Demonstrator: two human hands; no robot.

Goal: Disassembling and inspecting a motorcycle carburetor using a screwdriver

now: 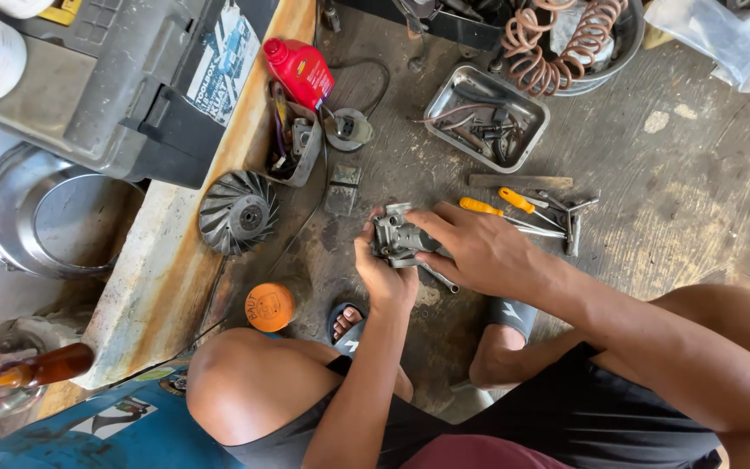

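I crouch over a concrete floor, both hands on a small grey metal engine part (pixel 395 234), likely a carburettor. My left hand (pixel 382 276) grips it from below. From the right, my right hand (pixel 477 247) wraps over it, fingers across its top. A thin metal rod (pixel 441 279) sticks out beneath the right hand; I cannot tell which hand holds it.
Two orange-handled screwdrivers (pixel 514 202) and wrenches (pixel 570 219) lie right of my hands. Beyond are a metal tray of parts (pixel 486 117), a red bottle (pixel 301 71), a finned fan wheel (pixel 237 212), an orange tin (pixel 270 306), a grey toolbox (pixel 115 82) and a round pan (pixel 41 213).
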